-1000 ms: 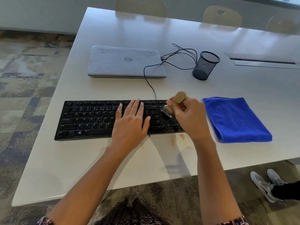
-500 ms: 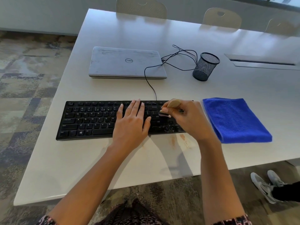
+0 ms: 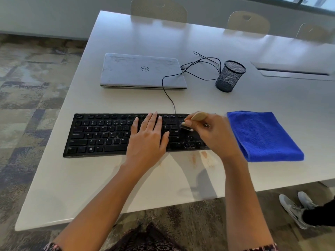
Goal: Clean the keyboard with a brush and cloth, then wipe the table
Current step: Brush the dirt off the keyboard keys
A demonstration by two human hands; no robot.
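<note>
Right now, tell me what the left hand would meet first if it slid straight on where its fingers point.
Likely the thin black cable, then the closed silver laptop; the left hand lies flat on the black keyboard.
</note>
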